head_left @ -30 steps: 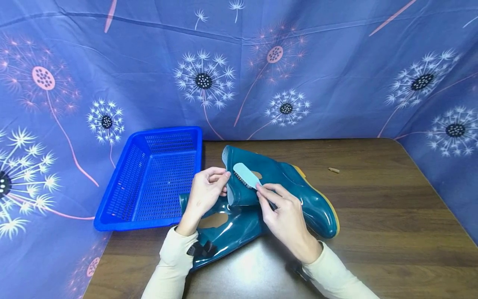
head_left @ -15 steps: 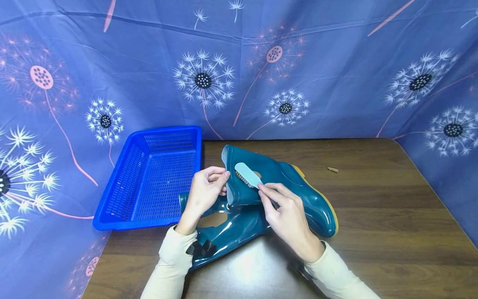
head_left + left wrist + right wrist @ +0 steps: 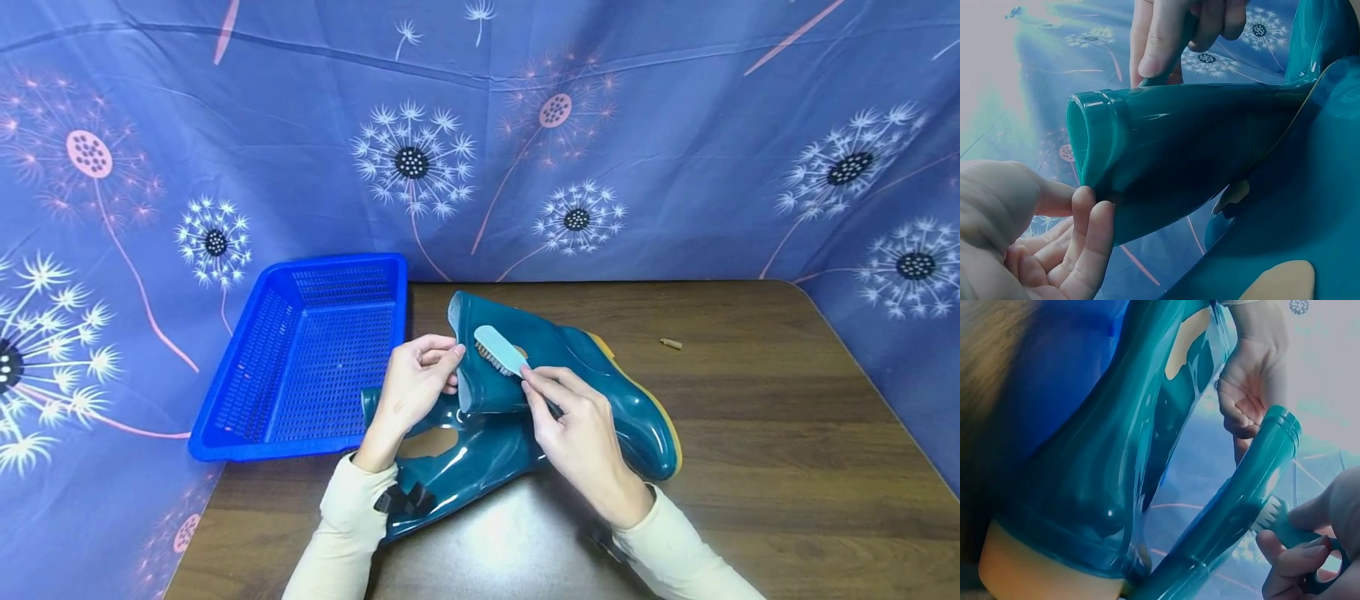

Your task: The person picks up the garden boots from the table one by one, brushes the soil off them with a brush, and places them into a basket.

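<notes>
A dark teal rubber boot [image 3: 630, 408] with a yellow sole edge lies on its side, partly over a second teal boot [image 3: 487, 467]. My left hand [image 3: 416, 383] pinches the rim of the upper boot's shaft [image 3: 1179, 137] between thumb and fingers. With its handle gripped in my right hand [image 3: 581, 433], a light-blue brush [image 3: 501, 348] lies against that shaft. In the right wrist view the pale bristles [image 3: 1267, 514] touch the boot's surface, and a hole shows in the brush handle. Part of the lower boot is hidden under the upper one.
A blue perforated plastic basket [image 3: 337, 358] stands at the left, close to the boots. A small tan piece [image 3: 671, 343] lies on the brown wooden table [image 3: 787, 450] at the right. Behind hangs a blue cloth [image 3: 675, 167] with dandelion prints.
The brush has shifted slightly to the right over the boot's shaft, along with my right hand, and more of its bristles show. My left hand keeps its hold on the rim.
</notes>
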Available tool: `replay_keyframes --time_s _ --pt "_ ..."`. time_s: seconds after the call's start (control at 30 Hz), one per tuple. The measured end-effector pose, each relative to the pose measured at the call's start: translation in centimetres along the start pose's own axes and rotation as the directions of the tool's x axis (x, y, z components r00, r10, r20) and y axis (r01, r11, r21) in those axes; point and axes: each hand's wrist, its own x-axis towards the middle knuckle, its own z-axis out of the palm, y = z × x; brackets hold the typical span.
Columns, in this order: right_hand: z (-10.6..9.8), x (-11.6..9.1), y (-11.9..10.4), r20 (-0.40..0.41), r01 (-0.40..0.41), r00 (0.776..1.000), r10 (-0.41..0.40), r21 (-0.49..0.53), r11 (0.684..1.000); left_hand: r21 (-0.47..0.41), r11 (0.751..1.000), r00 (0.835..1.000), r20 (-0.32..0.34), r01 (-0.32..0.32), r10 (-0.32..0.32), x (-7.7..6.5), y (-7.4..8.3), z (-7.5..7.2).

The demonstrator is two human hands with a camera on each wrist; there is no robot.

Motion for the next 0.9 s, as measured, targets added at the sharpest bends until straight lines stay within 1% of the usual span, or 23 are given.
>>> replay_keyframes --time_s 0.1,0.2,0.3,0.4,0.5,0.57,0.73,0.8,0.9 --pt "0.01 0.01 -0.01 0.013 0.011 1.0 -0.011 -0.006 1.0 -0.008 1.0 1.0 0.002 0.005 -0.005 -0.01 0.05 0.04" --pt "-0.17 -0.01 0.28 0.025 -0.004 1.0 0.005 -0.037 0.999 -0.009 1.0 1.0 0.005 0.009 -0.009 0.0 0.09 0.08" --pt "-0.39 0.05 0.56 0.011 -0.019 1.0 0.02 -0.06 0.998 -0.014 1.0 1.0 0.008 0.008 -0.008 0.01 0.13 0.08" --pt "-0.38 0.12 0.54 0.002 -0.006 1.0 0.006 -0.039 0.999 -0.017 1.0 1.0 0.007 0.005 -0.005 -0.01 0.15 0.05" --pt "-0.22 0.07 0.47 0.016 0.024 1.0 -0.024 -0.007 1.0 -0.018 1.0 1.0 0.005 0.005 -0.005 -0.01 0.11 0.04" --pt "-0.16 0.0 0.46 0.025 0.031 0.999 -0.031 -0.007 0.999 -0.017 1.0 1.0 0.007 0.007 -0.007 0.01 0.07 0.05" --pt "-0.32 -0.03 0.61 0.0 -0.009 1.0 0.009 -0.061 0.998 -0.011 1.0 1.0 0.009 0.014 -0.014 0.01 0.03 0.03" --pt "-0.35 0.03 0.61 -0.008 -0.018 1.0 0.017 -0.052 0.999 -0.01 1.0 1.0 0.007 0.013 -0.013 0.02 0.02 0.01" --pt "-0.28 0.06 0.47 0.013 0.002 1.0 -0.002 -0.02 1.0 -0.01 1.0 1.0 0.0 0.008 -0.008 0.04 -0.03 0.0"
